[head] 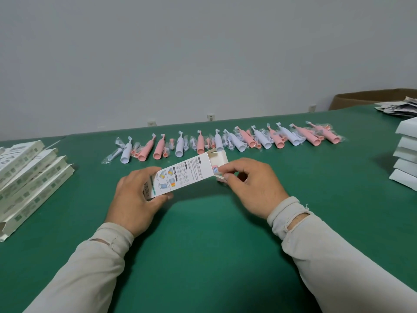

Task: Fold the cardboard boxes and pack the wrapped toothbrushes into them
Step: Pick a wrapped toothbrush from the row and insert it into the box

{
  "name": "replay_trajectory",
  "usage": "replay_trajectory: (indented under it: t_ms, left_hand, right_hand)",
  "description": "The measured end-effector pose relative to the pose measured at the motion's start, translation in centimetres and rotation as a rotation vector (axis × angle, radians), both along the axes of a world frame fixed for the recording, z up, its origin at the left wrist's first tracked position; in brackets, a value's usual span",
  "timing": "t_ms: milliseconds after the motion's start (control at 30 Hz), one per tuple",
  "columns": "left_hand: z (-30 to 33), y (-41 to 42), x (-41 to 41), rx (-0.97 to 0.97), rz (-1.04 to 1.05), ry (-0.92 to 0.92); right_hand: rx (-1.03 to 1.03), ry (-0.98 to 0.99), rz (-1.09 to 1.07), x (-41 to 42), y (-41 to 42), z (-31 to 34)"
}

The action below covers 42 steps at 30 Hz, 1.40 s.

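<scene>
I hold a white printed cardboard box point(185, 175) just above the green table point(214, 245), its open end pointing right. My left hand point(135, 197) grips the closed lower end. My right hand point(250, 184) pinches at the open mouth, where the pink head of a wrapped toothbrush point(215, 169) shows inside. The top flap point(220, 155) stands open behind it. A long row of wrapped pink and white toothbrushes point(225, 141) lies across the table beyond the box.
Several folded boxes point(29, 177) lie fanned out at the left. A stack of white boxes point(406, 154) stands at the right edge, with leaflets point(397, 108) and a brown carton point(361, 97) behind it. A grey wall rises beyond the table.
</scene>
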<state>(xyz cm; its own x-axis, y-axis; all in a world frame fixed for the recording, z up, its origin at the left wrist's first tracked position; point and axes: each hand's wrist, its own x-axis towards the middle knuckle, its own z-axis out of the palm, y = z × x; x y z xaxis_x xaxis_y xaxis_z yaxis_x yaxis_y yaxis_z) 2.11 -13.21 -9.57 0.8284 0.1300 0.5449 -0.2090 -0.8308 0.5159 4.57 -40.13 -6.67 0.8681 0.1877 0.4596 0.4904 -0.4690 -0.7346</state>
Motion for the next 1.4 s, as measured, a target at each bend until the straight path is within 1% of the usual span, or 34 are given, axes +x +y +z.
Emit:
replay_trajectory:
  t_ms: [167,267,400,533,633,700,733,767,833,867,933,1000,1033,1067,1100,1133,1233,1300,1367,1400]
  left_hand:
    - [0.0,0.0,0.0,0.002,-0.012,0.002]
    - [0.0,-0.1,0.0,0.002,-0.014,0.004]
    - [0.1,-0.2,-0.1,0.018,-0.052,0.016]
    - [0.1,-0.3,-0.2,0.027,-0.079,0.037]
    - [0.1,-0.1,-0.2,0.029,-0.083,0.043]
    - [0.1,-0.1,-0.2,0.037,-0.097,0.044]
    - [0.1,-0.1,-0.3,0.041,-0.102,0.043]
    - [0.1,-0.1,-0.2,0.044,-0.106,0.042]
    - [0.0,-0.1,-0.1,0.049,-0.111,0.039]
    - [0.0,0.0,-0.1,0.051,-0.107,0.035]
    - [0.0,0.0,0.0,0.04,-0.075,0.011]
    - [0.0,0.2,0.2,0.022,-0.019,-0.032]
    - [0.0,0.4,0.2,0.018,0.009,-0.048]
    - [0.0,0.5,0.3,0.015,0.031,-0.054]
    - [0.0,0.6,0.3,0.011,0.047,-0.054]
    - [0.0,0.7,0.3,0.009,0.056,-0.052]
    - [0.0,0.6,0.4,0.01,0.066,-0.045]
    - [-0.1,0.6,0.4,0.006,0.061,-0.042]
    - [-0.1,0.5,0.4,-0.001,0.057,-0.034]
    - [-0.1,0.6,0.4,-0.003,0.055,-0.027]
  right_hand:
    - [-0.017,-0.076,-0.006,-0.1,0.0,0.1]
    - [-0.078,-0.117,-0.016,-0.3,0.0,0.3]
    - [-0.227,-0.214,-0.03,-0.3,-0.3,1.0]
    - [-0.466,-0.296,0.01,-0.5,-0.4,1.8]
    - [-0.586,-0.306,0.017,-0.7,-0.4,2.3]
    - [-0.623,-0.28,0.027,-0.7,-0.2,2.2]
    - [-0.587,-0.245,0.046,-0.6,-0.1,1.9]
    - [-0.498,-0.186,0.078,-0.6,-0.2,1.6]
    - [-0.266,-0.041,0.148,-0.4,-0.3,1.1]
    - [-0.165,0.003,0.145,-0.2,-0.4,1.0]
    - [0.039,0.01,0.006,0.6,-1.0,0.9]
    - [0.214,-0.036,-0.23,1.4,-1.9,0.9]
    - [0.267,-0.039,-0.33,1.7,-2.3,0.9]
    - [0.273,-0.018,-0.408,2.0,-2.8,0.8]
    - [0.228,0.027,-0.458,2.1,-3.2,0.6]
    - [0.14,0.093,-0.48,2.3,-3.5,0.4]
    - [-0.246,0.304,-0.446,2.2,-3.8,0.3]
    - [-0.494,0.394,-0.404,1.9,-3.5,0.6]
    - [-0.658,0.439,-0.389,1.6,-3.1,1.0]
    - [-0.688,0.458,-0.395,1.5,-3.0,1.1]
